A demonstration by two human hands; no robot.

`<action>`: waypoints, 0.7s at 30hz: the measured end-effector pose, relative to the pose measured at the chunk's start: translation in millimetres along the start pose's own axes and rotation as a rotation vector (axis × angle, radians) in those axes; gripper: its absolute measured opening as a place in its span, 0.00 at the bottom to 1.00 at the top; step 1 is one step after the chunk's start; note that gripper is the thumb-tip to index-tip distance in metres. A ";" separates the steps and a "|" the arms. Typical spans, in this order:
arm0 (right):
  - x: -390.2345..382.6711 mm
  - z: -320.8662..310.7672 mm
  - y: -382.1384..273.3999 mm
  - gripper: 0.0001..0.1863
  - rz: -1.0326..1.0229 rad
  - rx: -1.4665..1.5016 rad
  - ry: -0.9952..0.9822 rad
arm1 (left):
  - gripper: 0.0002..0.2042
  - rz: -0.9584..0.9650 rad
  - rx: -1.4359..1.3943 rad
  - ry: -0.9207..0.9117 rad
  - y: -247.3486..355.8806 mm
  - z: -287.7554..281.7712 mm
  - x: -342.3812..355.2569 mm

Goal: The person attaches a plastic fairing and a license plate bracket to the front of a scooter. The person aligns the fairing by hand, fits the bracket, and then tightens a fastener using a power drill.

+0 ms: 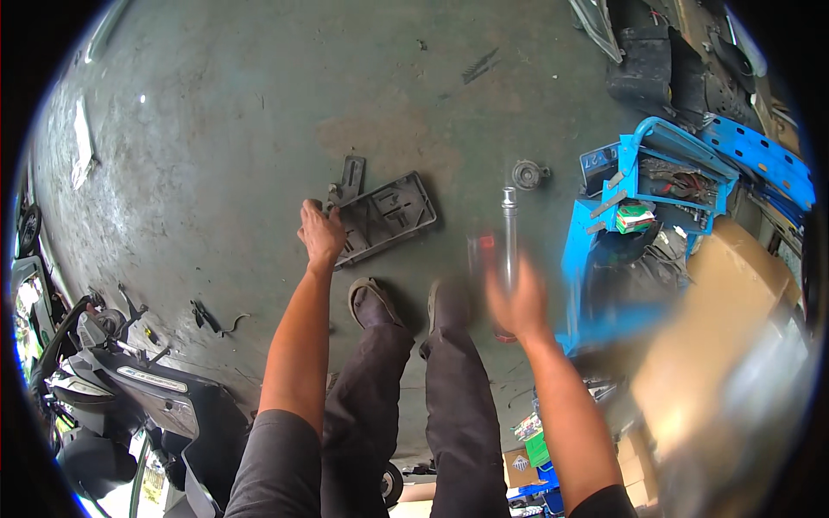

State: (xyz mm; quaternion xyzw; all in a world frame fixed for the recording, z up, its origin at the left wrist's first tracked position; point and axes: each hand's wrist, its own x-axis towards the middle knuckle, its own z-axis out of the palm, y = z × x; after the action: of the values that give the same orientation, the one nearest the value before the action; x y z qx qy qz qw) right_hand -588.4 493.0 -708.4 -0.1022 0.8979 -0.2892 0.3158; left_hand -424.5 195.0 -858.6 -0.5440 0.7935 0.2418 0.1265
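My left hand (323, 235) is at the left end of a shallow dark grey plastic tray (423, 226) with moulded recesses. Its fingers are curled beside a small grey metal part; what they hold, if anything, is hidden. Behind that hand a flat, slotted grey piece (352, 175) touches the tray. My right hand (520, 300) is smeared by motion over a long chrome bar with a socket end (509, 211). A blurred dark item with a red patch (487, 243) shows beside its thumb. Its grip cannot be made out.
A round grey metal part (528, 174) lies beyond the bar. At right stands an open blue cantilever toolbox (573, 237) holding tools, with a cardboard box (744, 259) beside it. A motorcycle (160, 393) is at lower left, near dark pliers (204, 316) on the floor.
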 end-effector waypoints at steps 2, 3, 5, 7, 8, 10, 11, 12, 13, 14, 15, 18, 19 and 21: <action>0.5 1.9 5.4 0.10 -0.034 -0.041 0.034 | 0.19 -0.011 -0.002 -0.017 1.2 -1.0 2.0; 0.6 1.9 9.4 0.10 -0.050 -0.064 0.053 | 0.20 -0.002 0.011 -0.013 2.3 -3.2 1.3; 2.2 -1.1 4.4 0.14 -0.068 -0.049 0.084 | 0.22 0.019 0.145 0.179 21.3 -2.4 -8.3; 4.7 -3.9 0.3 0.16 -0.068 -0.026 0.048 | 0.23 0.157 -0.170 0.095 53.7 0.3 -16.5; 5.6 -4.9 1.6 0.16 -0.088 -0.038 0.039 | 0.23 0.227 -0.336 0.044 80.2 1.9 -23.4; 4.5 -8.2 8.3 0.15 -0.070 -0.056 0.005 | 0.20 0.122 -1.070 -0.565 159.5 -7.2 -52.7; 4.4 -6.6 5.7 0.15 -0.041 -0.079 -0.015 | 0.18 0.110 -1.276 -0.799 182.9 -5.0 -62.7; 4.1 -4.7 4.0 0.15 -0.046 -0.064 -0.005 | 0.17 0.045 -1.423 -0.887 207.5 -2.2 -74.7; 4.1 -2.5 5.6 0.15 -0.053 -0.047 0.005 | 0.16 -0.022 -1.566 -0.974 232.9 0.4 -86.3; 4.3 0.0 5.5 0.15 -0.065 -0.049 0.015 | 0.17 -0.093 -1.703 -1.060 249.7 4.3 -91.6; 4.3 1.2 5.4 0.15 -0.076 -0.049 0.025 | 0.17 -0.080 -1.700 -1.044 256.3 8.5 -88.0; 5.7 -4.0 5.5 0.14 -0.104 -0.007 0.032 | 0.22 -0.148 -1.569 -0.837 278.9 8.0 -87.6; 6.3 -5.0 4.5 0.13 -0.106 0.013 0.024 | 0.21 -0.214 -1.533 -0.783 279.3 8.6 -85.8; 6.6 -7.1 3.8 0.13 -0.113 -0.005 0.001 | 0.20 -0.253 -1.438 -0.651 281.0 9.1 -86.7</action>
State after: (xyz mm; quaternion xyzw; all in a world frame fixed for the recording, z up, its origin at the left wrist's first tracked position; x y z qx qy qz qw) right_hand -598.0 496.9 -709.4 -0.1533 0.8915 -0.3045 0.2983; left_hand -652.2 351.1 -757.0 -0.4805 0.2986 0.8246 -0.0036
